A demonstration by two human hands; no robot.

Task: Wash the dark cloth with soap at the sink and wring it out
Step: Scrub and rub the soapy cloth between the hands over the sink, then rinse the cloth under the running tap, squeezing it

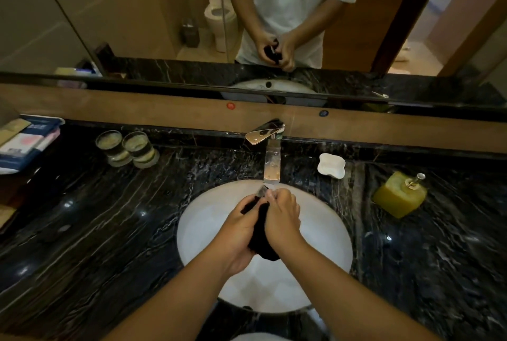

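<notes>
Both hands are closed around the dark cloth (pixel 262 233) over the sink (pixel 323 231), the left hand (pixel 238 233) cupping it from one side and the right hand (pixel 282 220) clamped across it, just below the faucet (pixel 271 159). Water seems to be falling on the cloth's top edge. I'd judge this as mid-wash, scrubbing or rinsing; no lather shows. The yellow soap dispenser (pixel 399 194) stands well apart on the counter (pixel 109 217). Wringing looks still to come.
</notes>
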